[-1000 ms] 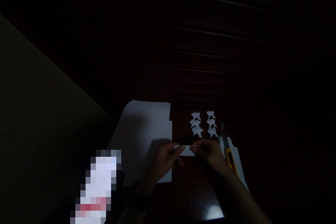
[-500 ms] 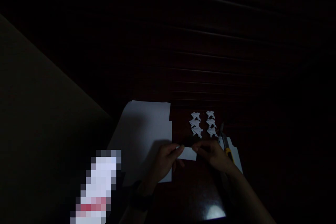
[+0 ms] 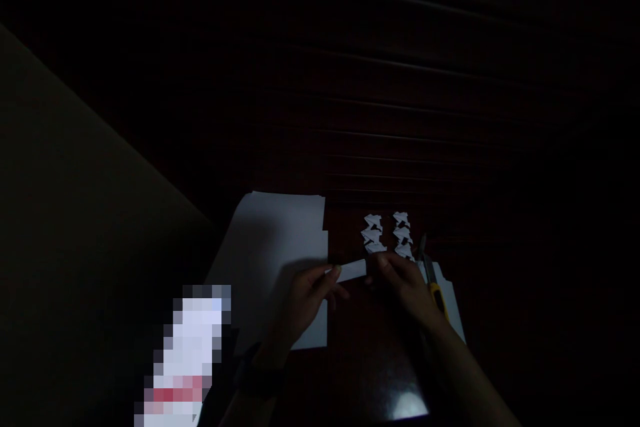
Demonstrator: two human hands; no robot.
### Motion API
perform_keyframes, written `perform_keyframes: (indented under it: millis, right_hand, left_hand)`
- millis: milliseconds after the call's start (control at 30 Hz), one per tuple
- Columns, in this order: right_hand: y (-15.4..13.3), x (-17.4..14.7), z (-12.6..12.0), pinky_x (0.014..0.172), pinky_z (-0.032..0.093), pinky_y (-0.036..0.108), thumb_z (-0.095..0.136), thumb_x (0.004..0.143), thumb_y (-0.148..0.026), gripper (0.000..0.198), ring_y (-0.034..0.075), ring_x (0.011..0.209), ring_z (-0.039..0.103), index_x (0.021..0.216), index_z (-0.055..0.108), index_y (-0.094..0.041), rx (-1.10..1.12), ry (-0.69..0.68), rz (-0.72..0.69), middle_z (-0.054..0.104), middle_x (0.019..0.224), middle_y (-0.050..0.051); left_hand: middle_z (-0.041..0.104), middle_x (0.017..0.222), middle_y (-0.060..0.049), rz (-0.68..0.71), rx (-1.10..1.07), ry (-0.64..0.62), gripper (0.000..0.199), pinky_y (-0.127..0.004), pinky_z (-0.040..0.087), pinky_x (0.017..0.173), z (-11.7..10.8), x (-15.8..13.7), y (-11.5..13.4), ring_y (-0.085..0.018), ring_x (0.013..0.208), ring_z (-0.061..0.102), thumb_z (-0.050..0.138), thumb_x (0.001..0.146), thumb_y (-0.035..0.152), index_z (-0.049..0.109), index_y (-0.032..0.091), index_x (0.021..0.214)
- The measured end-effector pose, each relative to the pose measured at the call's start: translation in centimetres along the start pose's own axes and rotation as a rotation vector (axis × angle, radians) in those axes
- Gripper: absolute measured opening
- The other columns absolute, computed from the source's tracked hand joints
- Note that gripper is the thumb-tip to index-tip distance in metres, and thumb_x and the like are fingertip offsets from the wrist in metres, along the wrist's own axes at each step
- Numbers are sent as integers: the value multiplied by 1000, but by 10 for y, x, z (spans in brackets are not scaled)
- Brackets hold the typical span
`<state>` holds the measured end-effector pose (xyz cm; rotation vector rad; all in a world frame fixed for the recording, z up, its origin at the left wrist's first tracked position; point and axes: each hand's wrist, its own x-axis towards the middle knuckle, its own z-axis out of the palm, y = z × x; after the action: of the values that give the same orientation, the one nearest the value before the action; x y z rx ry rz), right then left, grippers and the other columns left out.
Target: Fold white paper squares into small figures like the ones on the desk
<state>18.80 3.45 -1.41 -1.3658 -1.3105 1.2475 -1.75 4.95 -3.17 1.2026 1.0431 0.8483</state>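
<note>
One paper strip (image 3: pixel 354 270), held by its left end between two hands over a dark table (image 3: pixel 373 353).

We see the left hand (image 3: pixel 306 292) closed in a thumb-and-finger pinch on the strip, probably gripping only that end so the rest stays exposed to the other side. The right hand (image 3: pixel 406 288) is loosely curled just beside the free end; we cannot tell how far its fingertips part or whether they hold anything. Six folded paper figures (image 3: pixel 372 237) stand in two columns beyond the hands, likely lined up there to be out of the way. Large paper sheets (image 3: pixel 273 233) lie left, partly under the left hand; at right, a yellow cutter (image 3: pixel 439 298) points its blade away, perhaps for safety, beside smaller papers (image 3: pixel 454 310).
</note>
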Motion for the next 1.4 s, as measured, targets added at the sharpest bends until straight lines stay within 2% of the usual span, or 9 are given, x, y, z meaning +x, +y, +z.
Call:
perform_keyframes:
  millis: [67, 133, 267, 467, 700, 867, 1133, 1267, 1400]
  right_hand:
    - [2, 0, 11, 56, 53, 30, 46, 88, -46, 37, 18, 66, 65, 109, 60, -19, 157, -6, 65, 67, 91, 7]
    - [4, -1, 17, 60, 54, 31, 52, 85, -46, 37, 19, 67, 66, 105, 63, -17, 217, -1, 89, 68, 87, 7]
    - [7, 0, 17, 71, 52, 32, 60, 81, -43, 31, 20, 73, 66, 90, 70, -15, 163, 26, 66, 70, 76, 7]
    - [1, -1, 13, 77, 51, 33, 66, 77, -39, 27, 22, 86, 65, 93, 69, -18, 40, 21, 0, 71, 93, 7]
    - [0, -2, 14, 80, 51, 34, 66, 76, -36, 26, 22, 88, 65, 96, 67, -19, 26, 5, -28, 70, 95, 6]
    - [-1, -3, 14, 79, 50, 34, 68, 75, -34, 28, 21, 87, 64, 98, 66, -20, 22, -23, -30, 70, 91, 6]
    - [6, -2, 15, 71, 51, 31, 70, 71, -22, 38, 18, 76, 62, 108, 61, -21, 22, -44, -48, 67, 87, 3]
    - [9, -2, 16, 74, 50, 31, 67, 72, -15, 42, 16, 80, 59, 111, 56, -24, 39, -6, -103, 62, 106, 5]
    - [7, -2, 16, 74, 49, 31, 61, 74, -11, 34, 18, 82, 59, 106, 57, -24, -2, -40, -124, 62, 91, 2]
  left_hand:
    - [70, 72, -7, 28, 33, -25, 33, -25, 47, 57, 3, -1, 2, -14, 57, 59, 49, 86, 40, 67, 13, 83]
    - [71, 78, -7, 44, 43, -52, 31, -26, 48, 63, 6, -2, 5, -15, 64, 61, 50, 86, 39, 69, 15, 87]
    - [71, 91, -8, 44, -23, -98, 31, -30, 51, 74, 9, -2, 4, -18, 79, 64, 50, 87, 37, 68, 16, 98]
    - [68, 105, -9, 28, -86, -69, 27, -37, 50, 85, 6, 0, 3, -21, 91, 65, 56, 83, 32, 67, 17, 103]
    - [69, 101, -8, 38, 36, -34, 26, -36, 52, 82, 2, -1, 4, -22, 92, 64, 65, 76, 32, 68, 19, 98]
    - [68, 101, -9, 25, -42, -50, 27, -34, 53, 78, 3, -1, 3, -21, 90, 64, 63, 77, 32, 68, 18, 100]
    - [66, 72, -4, -53, -53, 86, 31, -25, 50, 57, 2, 1, 1, -17, 66, 61, 57, 80, 43, 69, 15, 85]
    - [66, 79, -5, -66, -81, 123, 33, -25, 51, 55, 1, 3, -4, -18, 69, 62, 57, 80, 44, 66, 16, 94]
    - [68, 94, -9, -42, -72, 156, 38, -27, 52, 57, 1, 3, -4, -22, 78, 64, 59, 78, 45, 64, 16, 104]
